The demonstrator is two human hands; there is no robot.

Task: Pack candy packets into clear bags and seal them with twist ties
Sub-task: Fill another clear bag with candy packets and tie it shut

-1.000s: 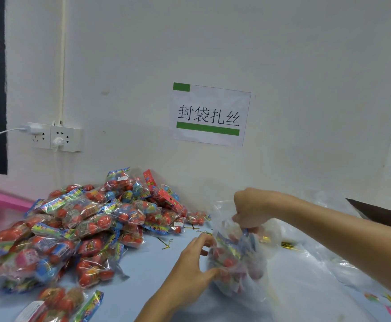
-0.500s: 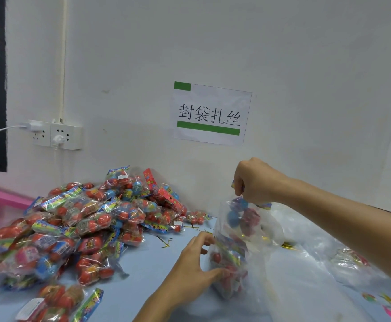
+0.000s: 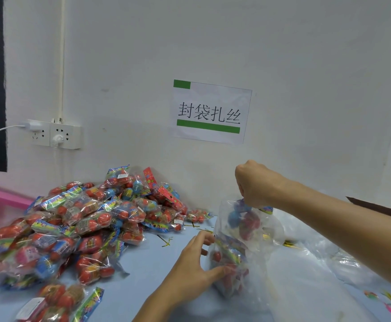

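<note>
One crinkly clear plastic bag (image 3: 236, 247) mid-fill: our right hand (image 3: 257, 184) pinches its top, left hand (image 3: 190, 270) cups its base just beside. Big colourful candy-packet pile (image 3: 78, 228) left; no twist tie on yet.

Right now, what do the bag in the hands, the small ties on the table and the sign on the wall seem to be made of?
The bag: thin clear plastic film, glossy; candy shows through and it crinkles.
The ties: probably wire in gold metallic foil; thin, bent, shiny strips, too small to be sure.
The sign: matte white printed paper, slightly wavy.
</note>
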